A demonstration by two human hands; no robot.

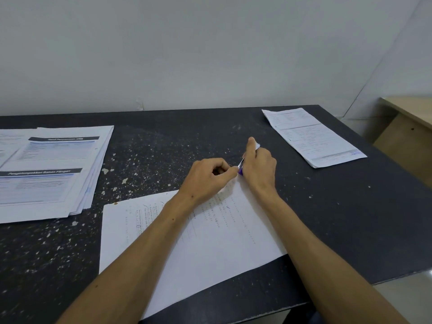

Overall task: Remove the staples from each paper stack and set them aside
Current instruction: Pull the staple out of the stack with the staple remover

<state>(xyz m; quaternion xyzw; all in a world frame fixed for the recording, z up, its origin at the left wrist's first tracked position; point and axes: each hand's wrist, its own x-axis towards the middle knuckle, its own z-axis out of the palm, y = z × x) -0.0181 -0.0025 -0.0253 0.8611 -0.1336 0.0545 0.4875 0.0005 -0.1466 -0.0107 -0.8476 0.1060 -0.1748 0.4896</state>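
I have the handwritten paper stack [210, 235] lying skewed in front of me on the dark speckled table [327, 218], its far corner turned toward one o'clock so the stapled corner sits right under my fingers. My right hand [258, 167] grips a purple-tipped staple remover [240, 168], thumb stretched along it, the tip angled down at that corner. My left hand [208, 176] is curled, its fingertips pinching at the same corner, most likely to hold the sheets down while I pry; the staple itself is too small to make out. A thick pile of printed forms [53, 169] waits at nine o'clock. Another printed stack [313, 136] lies at two o'clock.
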